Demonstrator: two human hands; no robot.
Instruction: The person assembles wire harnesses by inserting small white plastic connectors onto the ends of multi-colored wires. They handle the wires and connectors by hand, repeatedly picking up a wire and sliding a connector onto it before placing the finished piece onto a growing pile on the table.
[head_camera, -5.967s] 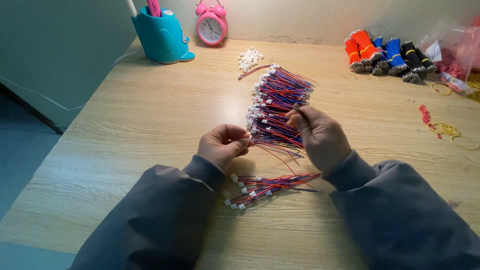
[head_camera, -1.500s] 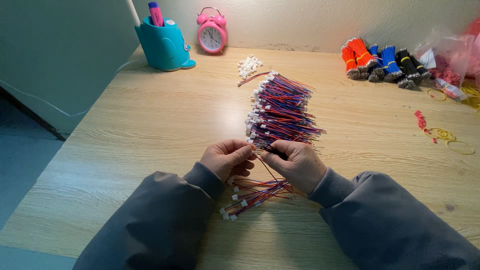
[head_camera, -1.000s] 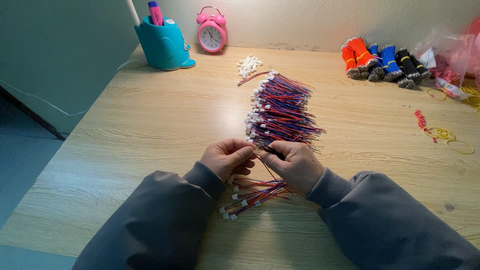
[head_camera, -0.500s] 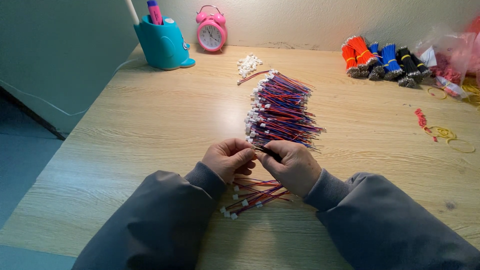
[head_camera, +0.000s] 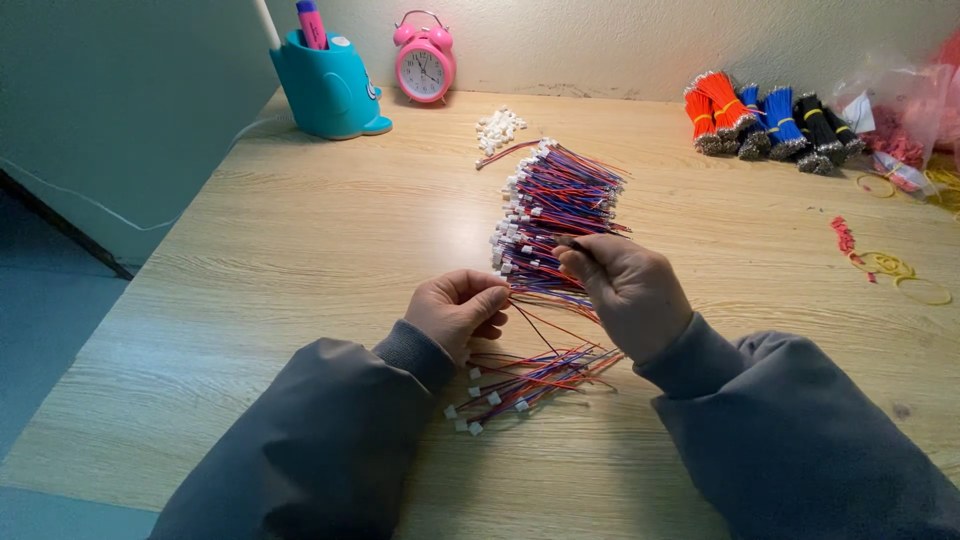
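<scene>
Hands parted — right hand (head_camera: 628, 292) pinching wire (head_camera: 545, 332), left hand (head_camera: 457, 310) curled shut; table (head_camera: 300, 260) open leftward.

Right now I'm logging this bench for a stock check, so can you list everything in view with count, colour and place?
Long pile of thin wire leads with white plug ends: one, red, blue and black, table centre.
Small pile of the same leads: one, near edge, between the sleeves.
Loose white plastic plugs: a heap, beyond the long pile.
Pink twin-bell alarm clock: one, by the back wall.
Teal pen holder: one, back left, pink marker inside.
Bundled cut wires: several, orange, blue, black, back right.
Rubber bands: a few, yellow and red, right.
Pale wooden table: one.
Left hand: closed on a thin wire.
Right hand: pinching leads of the long pile.
</scene>
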